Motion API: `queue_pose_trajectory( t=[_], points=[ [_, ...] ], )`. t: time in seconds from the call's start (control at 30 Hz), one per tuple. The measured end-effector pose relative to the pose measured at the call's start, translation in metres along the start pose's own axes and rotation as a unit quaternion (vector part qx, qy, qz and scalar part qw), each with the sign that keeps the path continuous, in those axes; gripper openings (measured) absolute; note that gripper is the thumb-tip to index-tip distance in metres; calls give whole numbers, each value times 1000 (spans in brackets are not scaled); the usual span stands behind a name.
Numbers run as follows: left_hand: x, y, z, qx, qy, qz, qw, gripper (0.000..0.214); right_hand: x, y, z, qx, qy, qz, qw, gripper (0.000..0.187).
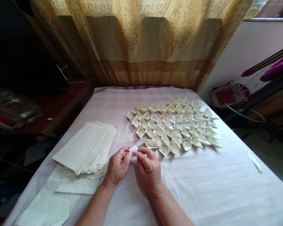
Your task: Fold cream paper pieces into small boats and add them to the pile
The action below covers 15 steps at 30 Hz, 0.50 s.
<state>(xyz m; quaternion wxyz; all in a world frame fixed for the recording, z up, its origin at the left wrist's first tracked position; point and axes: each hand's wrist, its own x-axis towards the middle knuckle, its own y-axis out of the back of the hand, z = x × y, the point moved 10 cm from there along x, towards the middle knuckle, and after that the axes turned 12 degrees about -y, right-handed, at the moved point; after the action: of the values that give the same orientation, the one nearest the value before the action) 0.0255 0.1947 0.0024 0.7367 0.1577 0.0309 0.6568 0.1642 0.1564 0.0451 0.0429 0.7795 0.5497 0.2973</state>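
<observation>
My left hand (117, 166) and my right hand (148, 171) meet just above the white cloth, fingers pinched together on a small folded white paper piece (133, 148). Only its tip shows between the fingertips. Beyond the hands, to the right, several folded paper boats (173, 125) lie in close rows on the cloth. A stack of white lined paper sheets (87, 147) rests left of my left hand.
A table covered with a white cloth (202, 188) fills the view, with a patterned curtain (141, 44) behind it. A small white scrap (254, 161) lies near the right edge. A dark wooden side table (61, 106) stands at the left, and clutter at the right.
</observation>
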Motion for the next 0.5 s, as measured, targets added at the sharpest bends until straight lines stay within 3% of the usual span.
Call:
queue_pose_trajectory(
  t=[0.23, 0.4, 0.5],
  points=[
    [0, -5, -18, -77, 21, -10, 997, 45, 1, 0, 7, 70, -30, -17, 997, 35],
    [-3, -7, -18, -58, 29, -30, 997, 43, 6, 5, 28, 104, -137, -2, 985, 15],
    [-4, -11, -16, -51, 23, -46, 997, 44, 8, 2, 34, 122, -166, -32, 978, 13]
  ],
)
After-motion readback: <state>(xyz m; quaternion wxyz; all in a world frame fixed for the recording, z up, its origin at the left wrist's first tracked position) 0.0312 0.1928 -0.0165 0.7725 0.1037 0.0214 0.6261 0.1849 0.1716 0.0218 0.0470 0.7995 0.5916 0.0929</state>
